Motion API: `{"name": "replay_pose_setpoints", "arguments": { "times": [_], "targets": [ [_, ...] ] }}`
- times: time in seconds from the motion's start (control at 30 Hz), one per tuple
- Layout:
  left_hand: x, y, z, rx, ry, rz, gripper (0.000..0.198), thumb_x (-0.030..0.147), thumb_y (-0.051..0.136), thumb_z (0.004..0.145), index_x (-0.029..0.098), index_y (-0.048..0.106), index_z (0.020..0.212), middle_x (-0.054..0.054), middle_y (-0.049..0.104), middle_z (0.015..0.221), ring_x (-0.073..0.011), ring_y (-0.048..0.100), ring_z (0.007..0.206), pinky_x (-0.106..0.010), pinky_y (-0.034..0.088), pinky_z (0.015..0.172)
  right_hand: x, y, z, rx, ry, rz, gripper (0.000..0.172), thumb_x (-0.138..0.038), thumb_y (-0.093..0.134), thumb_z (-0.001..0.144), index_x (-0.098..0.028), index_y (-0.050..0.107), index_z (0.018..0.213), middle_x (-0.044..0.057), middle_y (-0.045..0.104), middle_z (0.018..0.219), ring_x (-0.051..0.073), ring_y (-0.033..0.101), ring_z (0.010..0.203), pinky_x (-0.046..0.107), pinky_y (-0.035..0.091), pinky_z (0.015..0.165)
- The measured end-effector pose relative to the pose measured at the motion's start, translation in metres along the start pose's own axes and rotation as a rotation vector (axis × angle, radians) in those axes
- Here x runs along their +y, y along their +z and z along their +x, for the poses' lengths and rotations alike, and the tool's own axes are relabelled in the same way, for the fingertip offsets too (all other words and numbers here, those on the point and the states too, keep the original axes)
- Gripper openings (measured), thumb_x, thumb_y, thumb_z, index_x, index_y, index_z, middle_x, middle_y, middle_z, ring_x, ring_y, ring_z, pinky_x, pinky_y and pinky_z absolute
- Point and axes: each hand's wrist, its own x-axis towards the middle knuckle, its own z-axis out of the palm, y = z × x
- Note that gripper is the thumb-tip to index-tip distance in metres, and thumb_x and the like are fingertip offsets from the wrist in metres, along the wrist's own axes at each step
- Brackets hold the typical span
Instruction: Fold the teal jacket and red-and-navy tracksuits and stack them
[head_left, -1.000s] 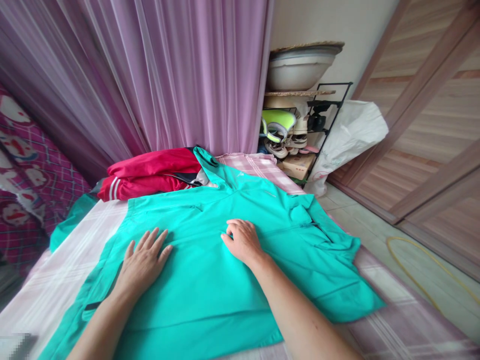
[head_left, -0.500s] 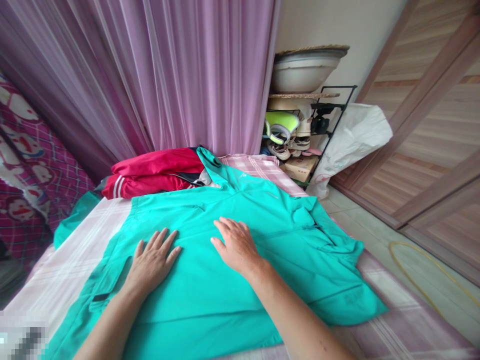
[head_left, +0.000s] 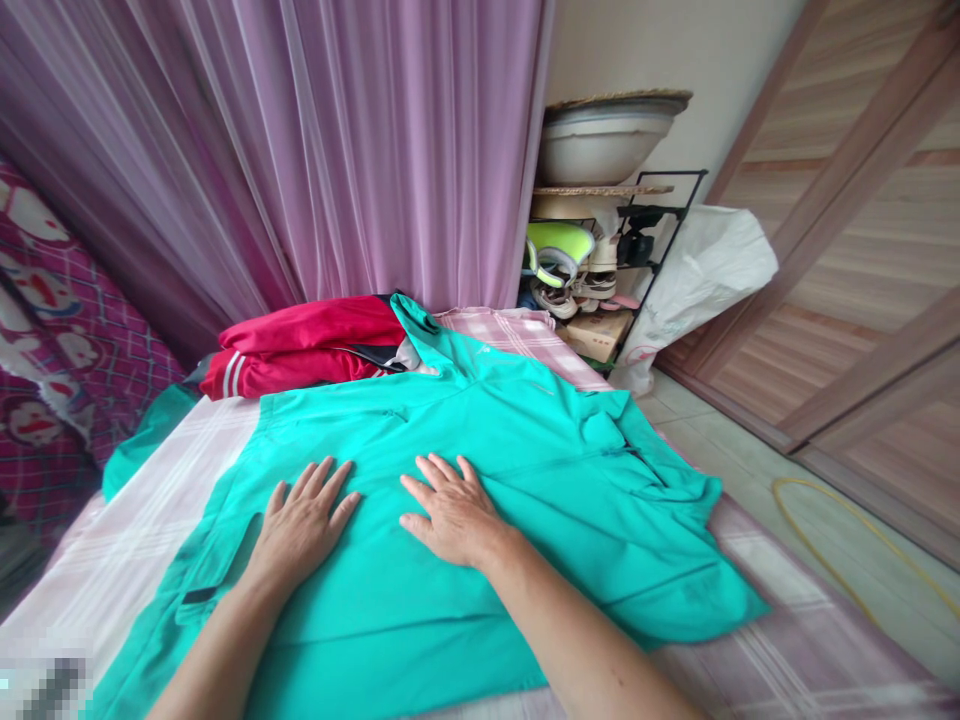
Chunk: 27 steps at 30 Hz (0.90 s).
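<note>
A turquoise jacket [head_left: 420, 610] lies spread out over a plaid-covered surface, its collar at the far side. Flat on the left part of the cloth rests my left hand [head_left: 304, 520], fingers stretched, near a pocket with a dark tab. My right hand [head_left: 450, 510] lies on the middle of the jacket with its fingers spread. Neither hand grips the fabric. Some creases run through the jacket's right side, and my forearms hide parts of its near edge.
Behind the jacket is a folded red garment [head_left: 307, 340] with white stripes, against a purple curtain [head_left: 390, 150]. A rack [head_left: 660, 260] with shoes and a large bowl [head_left: 600, 145] stands beyond, beside a white bag [head_left: 697, 280]. Wooden doors [head_left: 847, 250] line the right.
My right hand has moved slightly left and toward me, and its fingers are now spread flat on the jacket. My left hand has stayed in place.
</note>
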Motion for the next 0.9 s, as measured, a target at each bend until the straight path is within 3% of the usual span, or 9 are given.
{"name": "replay_pose_setpoints", "arguments": {
  "times": [0.4, 0.77, 0.9],
  "targets": [
    [-0.003, 0.005, 0.001, 0.013, 0.005, -0.023, 0.056, 0.049, 0.035, 0.099, 0.031, 0.039, 0.152, -0.005, 0.037, 0.159, -0.0295, 0.030, 0.148, -0.055, 0.027, 0.117, 0.002, 0.001, 0.002, 0.003, 0.030, -0.021, 0.063, -0.060, 0.030, 0.099, -0.027, 0.039, 0.152, 0.009, 0.025, 0.164, 0.024, 0.016, 0.152, 0.055, 0.009, 0.121],
    [-0.004, 0.005, 0.002, 0.012, 0.004, -0.023, 0.057, 0.050, 0.036, 0.098, 0.031, 0.039, 0.152, -0.005, 0.037, 0.160, -0.0297, 0.030, 0.148, -0.055, 0.026, 0.118, 0.044, -0.013, 0.004, 0.089, 0.375, -0.115, 0.062, -0.059, 0.026, 0.100, -0.029, 0.039, 0.153, 0.008, 0.024, 0.165, 0.027, 0.017, 0.152, 0.059, 0.007, 0.119],
    [-0.003, 0.004, 0.002, 0.010, 0.005, -0.014, 0.057, 0.049, 0.036, 0.098, 0.030, 0.039, 0.152, -0.005, 0.036, 0.160, -0.0299, 0.030, 0.148, -0.055, 0.026, 0.118, 0.051, -0.015, 0.003, 0.113, 0.427, -0.132, 0.065, -0.061, 0.028, 0.098, -0.028, 0.038, 0.153, 0.010, 0.023, 0.165, 0.028, 0.016, 0.151, 0.061, 0.008, 0.118]
  ]
}}
